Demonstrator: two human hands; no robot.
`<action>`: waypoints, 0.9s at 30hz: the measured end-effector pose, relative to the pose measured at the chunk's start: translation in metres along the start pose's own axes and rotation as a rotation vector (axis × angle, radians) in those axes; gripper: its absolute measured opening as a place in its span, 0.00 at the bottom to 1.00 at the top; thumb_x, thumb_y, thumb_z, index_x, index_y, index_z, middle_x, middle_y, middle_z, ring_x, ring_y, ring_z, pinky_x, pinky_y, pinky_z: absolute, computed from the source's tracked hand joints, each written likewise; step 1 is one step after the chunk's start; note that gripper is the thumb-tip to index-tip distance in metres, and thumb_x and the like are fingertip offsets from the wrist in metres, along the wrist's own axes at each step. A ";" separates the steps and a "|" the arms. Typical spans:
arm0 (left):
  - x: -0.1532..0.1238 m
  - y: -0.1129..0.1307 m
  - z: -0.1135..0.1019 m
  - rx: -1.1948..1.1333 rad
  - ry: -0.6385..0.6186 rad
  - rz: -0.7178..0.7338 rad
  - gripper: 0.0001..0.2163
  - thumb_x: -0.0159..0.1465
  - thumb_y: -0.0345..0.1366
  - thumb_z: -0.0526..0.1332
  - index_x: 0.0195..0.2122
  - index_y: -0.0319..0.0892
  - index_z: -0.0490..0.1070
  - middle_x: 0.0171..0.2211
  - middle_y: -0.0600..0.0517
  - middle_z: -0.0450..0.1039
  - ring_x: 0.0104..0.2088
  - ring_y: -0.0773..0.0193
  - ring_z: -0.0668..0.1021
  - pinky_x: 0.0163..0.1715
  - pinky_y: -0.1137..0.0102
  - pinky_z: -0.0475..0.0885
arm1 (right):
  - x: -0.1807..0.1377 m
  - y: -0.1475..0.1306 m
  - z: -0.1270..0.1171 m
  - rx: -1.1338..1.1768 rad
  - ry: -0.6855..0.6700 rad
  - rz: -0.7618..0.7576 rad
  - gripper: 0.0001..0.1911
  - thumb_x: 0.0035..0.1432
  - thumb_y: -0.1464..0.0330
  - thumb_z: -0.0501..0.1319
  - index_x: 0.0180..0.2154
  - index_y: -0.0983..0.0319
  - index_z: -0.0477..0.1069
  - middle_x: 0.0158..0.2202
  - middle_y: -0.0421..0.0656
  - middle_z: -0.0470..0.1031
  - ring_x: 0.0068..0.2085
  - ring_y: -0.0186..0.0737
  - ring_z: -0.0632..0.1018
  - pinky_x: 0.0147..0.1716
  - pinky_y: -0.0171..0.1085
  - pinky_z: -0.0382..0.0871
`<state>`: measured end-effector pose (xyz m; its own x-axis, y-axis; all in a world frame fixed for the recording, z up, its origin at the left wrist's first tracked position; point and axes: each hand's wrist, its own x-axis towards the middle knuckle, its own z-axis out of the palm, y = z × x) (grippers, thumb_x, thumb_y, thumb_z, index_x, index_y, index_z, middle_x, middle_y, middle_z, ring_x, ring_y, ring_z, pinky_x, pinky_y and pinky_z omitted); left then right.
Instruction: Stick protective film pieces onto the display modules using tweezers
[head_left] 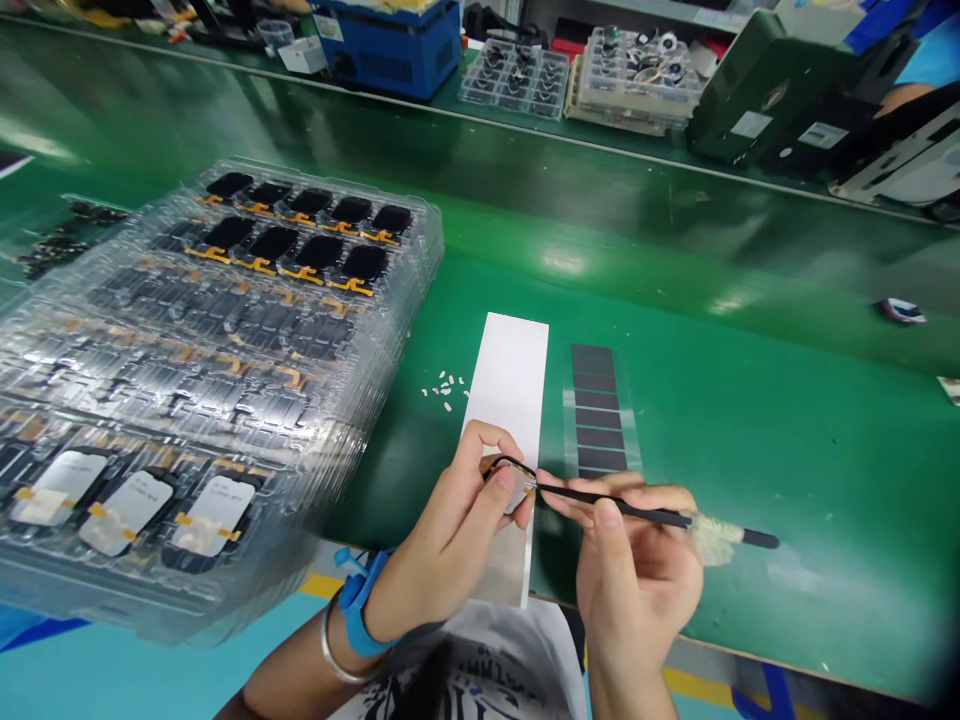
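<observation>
My left hand (461, 510) is closed around a small display module (517, 487) with a black rim and a pale back, held over a white strip. In my right hand (641, 560) is a slim black pen-like tool (615, 503), its rear wrapped in yellowish tape. The tool's thin tip meets the module's right edge; whether it is a blade or tweezers I cannot make out. Beneath my left hand lies the long white strip (510, 370). To its right is a clear sheet of dark rectangular stickers (595, 395). Small white scraps (448, 381) are scattered left of the strip.
A tall stack of clear plastic trays (360, 400) fills the left, with black screens (274, 245) and white-backed modules (214, 515) on top. A raised shelf at the back carries a blue box (386, 50), parts trays (517, 75) and a dark green case (772, 90).
</observation>
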<state>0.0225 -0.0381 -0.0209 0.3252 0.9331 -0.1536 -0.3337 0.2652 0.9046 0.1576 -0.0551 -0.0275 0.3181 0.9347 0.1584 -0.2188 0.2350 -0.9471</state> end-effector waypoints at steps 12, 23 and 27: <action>0.001 -0.003 0.000 0.030 0.011 0.031 0.06 0.75 0.40 0.47 0.45 0.45 0.58 0.27 0.58 0.64 0.28 0.72 0.66 0.28 0.76 0.60 | 0.000 0.000 -0.001 0.031 0.022 0.027 0.08 0.64 0.76 0.58 0.40 0.57 0.65 0.36 0.40 0.72 0.41 0.37 0.81 0.34 0.35 0.82; 0.001 -0.007 -0.001 0.157 0.032 0.087 0.07 0.74 0.43 0.50 0.43 0.46 0.57 0.28 0.58 0.66 0.28 0.72 0.69 0.26 0.78 0.63 | -0.001 0.001 0.000 0.060 0.007 0.020 0.09 0.64 0.77 0.58 0.41 0.57 0.65 0.37 0.40 0.73 0.41 0.37 0.81 0.34 0.35 0.83; 0.002 -0.007 -0.001 0.152 0.034 0.073 0.07 0.73 0.42 0.51 0.43 0.46 0.56 0.27 0.58 0.65 0.28 0.72 0.70 0.28 0.78 0.64 | -0.002 0.000 0.001 0.090 -0.012 -0.003 0.10 0.63 0.78 0.57 0.41 0.58 0.65 0.37 0.41 0.73 0.42 0.38 0.81 0.33 0.35 0.83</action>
<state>0.0245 -0.0380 -0.0281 0.2741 0.9569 -0.0963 -0.2172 0.1591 0.9631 0.1564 -0.0565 -0.0276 0.3075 0.9371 0.1653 -0.2997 0.2602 -0.9179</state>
